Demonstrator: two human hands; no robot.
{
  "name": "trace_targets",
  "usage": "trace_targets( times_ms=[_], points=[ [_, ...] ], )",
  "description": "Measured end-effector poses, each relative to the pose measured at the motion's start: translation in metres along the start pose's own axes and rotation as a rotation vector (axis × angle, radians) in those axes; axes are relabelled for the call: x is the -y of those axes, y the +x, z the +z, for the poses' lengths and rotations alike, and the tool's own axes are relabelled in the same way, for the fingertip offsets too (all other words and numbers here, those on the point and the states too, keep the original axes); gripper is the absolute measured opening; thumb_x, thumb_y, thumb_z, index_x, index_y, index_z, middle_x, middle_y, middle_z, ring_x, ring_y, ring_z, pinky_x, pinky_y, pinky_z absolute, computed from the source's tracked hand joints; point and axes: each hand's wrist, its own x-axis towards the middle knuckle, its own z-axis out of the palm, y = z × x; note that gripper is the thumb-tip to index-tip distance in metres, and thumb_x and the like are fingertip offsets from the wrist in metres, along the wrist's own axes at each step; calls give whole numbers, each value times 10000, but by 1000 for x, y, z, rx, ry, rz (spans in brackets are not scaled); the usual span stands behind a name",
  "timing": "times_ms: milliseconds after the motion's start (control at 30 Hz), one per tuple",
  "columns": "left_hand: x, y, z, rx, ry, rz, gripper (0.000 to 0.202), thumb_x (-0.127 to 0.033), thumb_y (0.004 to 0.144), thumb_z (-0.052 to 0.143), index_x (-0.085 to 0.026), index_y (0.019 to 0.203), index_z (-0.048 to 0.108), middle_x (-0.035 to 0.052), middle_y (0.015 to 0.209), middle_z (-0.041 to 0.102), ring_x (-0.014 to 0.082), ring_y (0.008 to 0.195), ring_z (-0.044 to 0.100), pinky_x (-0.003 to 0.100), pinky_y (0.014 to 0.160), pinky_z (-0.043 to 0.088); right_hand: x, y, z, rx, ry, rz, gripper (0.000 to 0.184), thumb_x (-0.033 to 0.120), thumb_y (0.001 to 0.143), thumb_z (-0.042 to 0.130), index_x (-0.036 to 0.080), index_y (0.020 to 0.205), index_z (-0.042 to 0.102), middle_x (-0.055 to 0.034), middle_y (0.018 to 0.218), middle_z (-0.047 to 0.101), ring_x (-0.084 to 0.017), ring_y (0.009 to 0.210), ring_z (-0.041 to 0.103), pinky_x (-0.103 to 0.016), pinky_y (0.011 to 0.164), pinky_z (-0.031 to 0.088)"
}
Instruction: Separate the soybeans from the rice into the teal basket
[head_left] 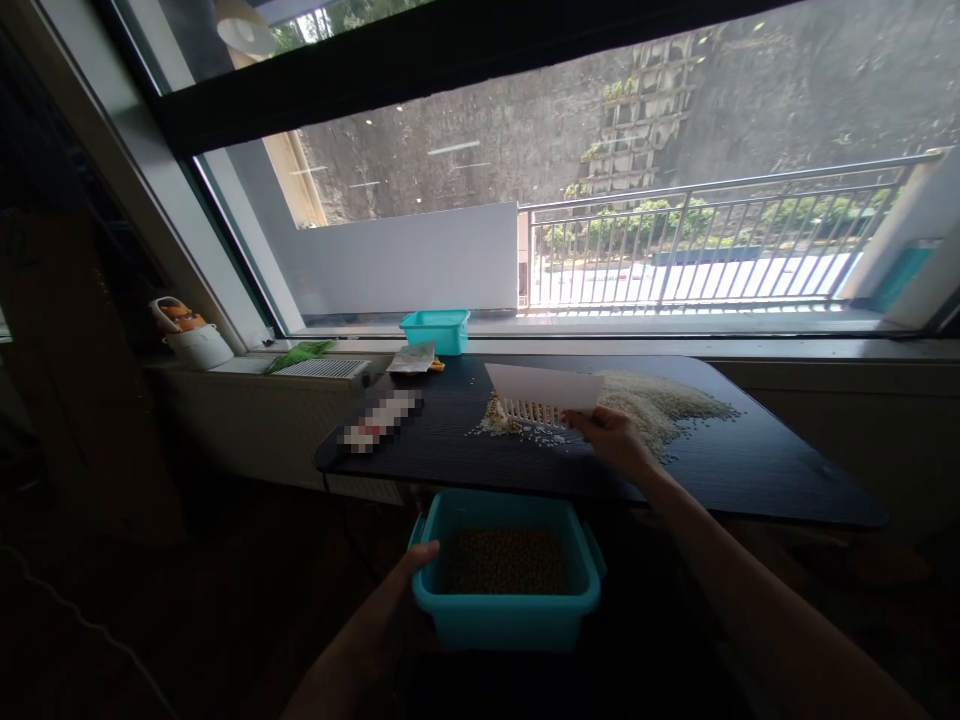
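Observation:
My right hand (pixel 611 432) grips the lower right corner of a white slotted scoop (pixel 541 393) that rests on the black table (pixel 750 470). A small heap of yellowish beans mixed with rice (pixel 496 418) lies against the scoop's left side. A larger pile of white rice (pixel 660 404) spreads behind my hand. My left hand (pixel 417 562) holds the left rim of a teal tub (pixel 507 608) below the table's front edge. The tub contains brownish beans (pixel 504 560).
A second teal tub (pixel 436 329) stands on the window ledge at the back. A packet (pixel 412 358) and a blurred flat object (pixel 379 421) lie on the table's left part. A white pot (pixel 196 345) sits on the radiator shelf to the left.

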Motion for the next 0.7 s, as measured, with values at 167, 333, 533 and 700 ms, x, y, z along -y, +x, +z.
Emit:
trace_targets(
  times_ms=[167, 333, 533, 700],
  points=[
    [0, -3, 3, 21, 1, 40, 780, -571, 778, 507, -162, 1407, 295, 164, 1261, 533, 324, 1152, 496, 425, 828, 471, 8, -3, -7, -3, 18, 22, 391, 537, 644, 616, 151, 641, 677, -7, 532, 566, -117, 502, 454, -247, 479, 345],
    [-1, -2, 2, 23, -4, 40, 772, -563, 773, 516, -165, 1402, 308, 164, 1267, 530, 325, 1141, 502, 432, 833, 464, 12, -7, -13, 8, 25, 32, 422, 565, 619, 626, 146, 629, 681, -10, 523, 573, -120, 492, 461, -257, 477, 358],
    [-1, -1, 0, 34, 10, 32, 793, -579, 759, 525, -169, 1404, 309, 178, 1287, 514, 335, 1145, 500, 442, 821, 465, 11, -15, -19, 41, 15, 45, 400, 535, 622, 641, 140, 663, 699, -16, 544, 596, -116, 488, 455, -261, 481, 364],
    [-2, -1, 2, 36, 6, 29, 787, -563, 763, 531, -171, 1407, 303, 175, 1271, 531, 336, 1142, 505, 445, 819, 466, 11, -18, -21, 46, 10, 45, 399, 528, 642, 632, 142, 698, 713, -19, 579, 611, -112, 496, 449, -263, 495, 376]
  ],
)
